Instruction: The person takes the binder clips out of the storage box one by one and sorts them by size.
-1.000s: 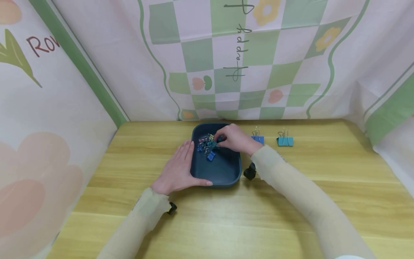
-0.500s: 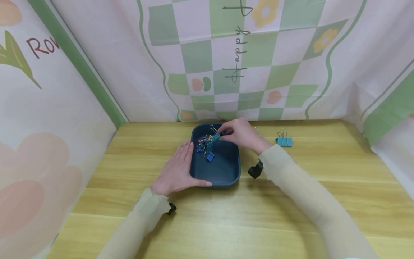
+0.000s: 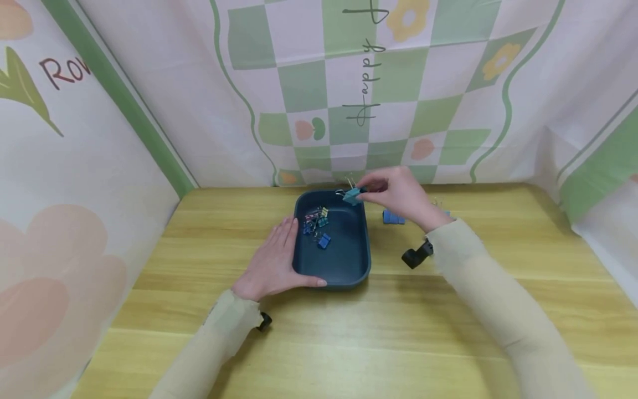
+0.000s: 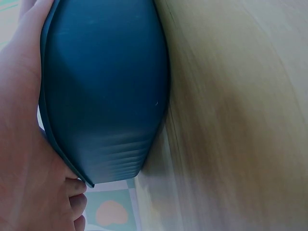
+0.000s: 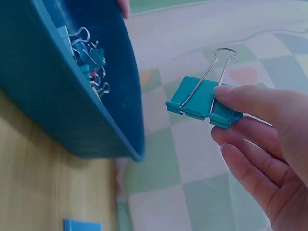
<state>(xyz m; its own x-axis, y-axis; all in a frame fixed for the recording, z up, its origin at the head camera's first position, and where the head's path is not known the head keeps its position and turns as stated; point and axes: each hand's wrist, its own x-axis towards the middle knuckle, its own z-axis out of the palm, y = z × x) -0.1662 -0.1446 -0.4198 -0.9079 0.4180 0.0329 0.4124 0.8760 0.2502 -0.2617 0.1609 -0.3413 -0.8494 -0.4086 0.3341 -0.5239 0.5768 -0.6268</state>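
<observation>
A dark blue plastic tray (image 3: 345, 266) stands on the table. Straight fingers of my left hand (image 3: 269, 261) rest along its left side, and the thumb lies on the near rim. Small binder clips (image 3: 316, 220) in several colours are heaped toward the tray's left, with a blue binder clip (image 3: 324, 240) just below them. Over the tray's far right corner, my right hand (image 3: 401, 195) pinches a larger teal binder clip (image 3: 351, 196) between thumb and fingers. In the right wrist view that teal clip (image 5: 196, 98) is held by one end, a wire handle standing up.
Right of the tray, a large blue binder clip (image 3: 394, 216) lies on the wooden table (image 3: 379, 343). Another clip (image 3: 446, 213) behind it is mostly hidden by my right wrist. A patterned curtain (image 3: 349, 83) hangs along the table's back edge.
My right hand has lifted the teal clip off the heap and carried it up and right to the tray's far corner. The left hand has stayed put.
</observation>
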